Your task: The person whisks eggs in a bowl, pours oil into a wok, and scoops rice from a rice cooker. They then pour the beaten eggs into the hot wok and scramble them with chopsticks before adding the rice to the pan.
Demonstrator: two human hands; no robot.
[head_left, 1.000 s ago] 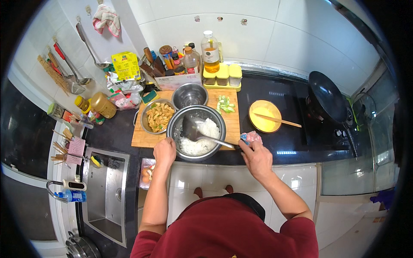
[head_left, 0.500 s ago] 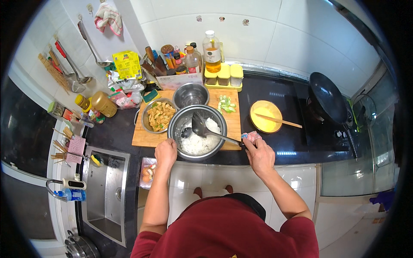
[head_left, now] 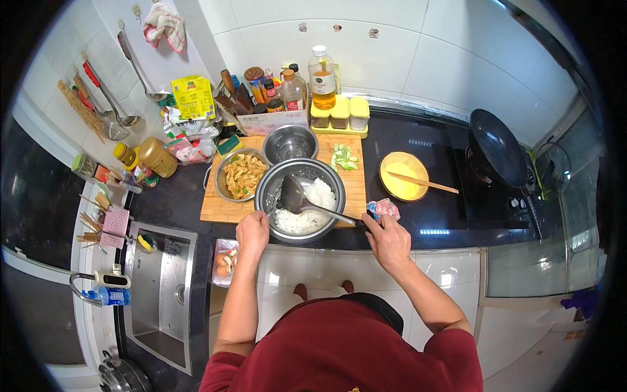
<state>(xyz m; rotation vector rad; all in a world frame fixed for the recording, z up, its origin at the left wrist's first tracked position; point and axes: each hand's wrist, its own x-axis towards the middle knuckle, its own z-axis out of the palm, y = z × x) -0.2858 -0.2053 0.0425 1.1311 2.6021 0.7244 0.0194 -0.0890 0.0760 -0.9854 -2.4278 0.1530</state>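
A dark rice pot (head_left: 313,234) with white rice (head_left: 321,194) in it sits at the front edge of the wooden cutting board (head_left: 222,210). My left hand (head_left: 253,230) is closed at the pot's left rim, gripping it. Into the rice reaches a dark-headed ladle (head_left: 293,197); my right hand (head_left: 388,240) is wrapped round its black handle, to the right of the pot. Behind the pot stands a metal bowl (head_left: 290,138) with nothing visible in it. To the left is a bowl of browned sliced food (head_left: 242,174), and chopped green pieces (head_left: 343,157) lie on the board.
Right of the board are a bowl of yellow liquid (head_left: 400,189) with chopsticks (head_left: 431,184) across it and a small pink-and-blue packet (head_left: 385,209). A black wok (head_left: 498,149) rests on the stove. Bottles and yellow-lidded jars (head_left: 339,115) line the back. The sink (head_left: 160,287) is at left.
The ladle head has shifted left and turned within the rice pot, pushing into the rice. My right hand has moved slightly left and nearer to me. My left hand stays at the rim.
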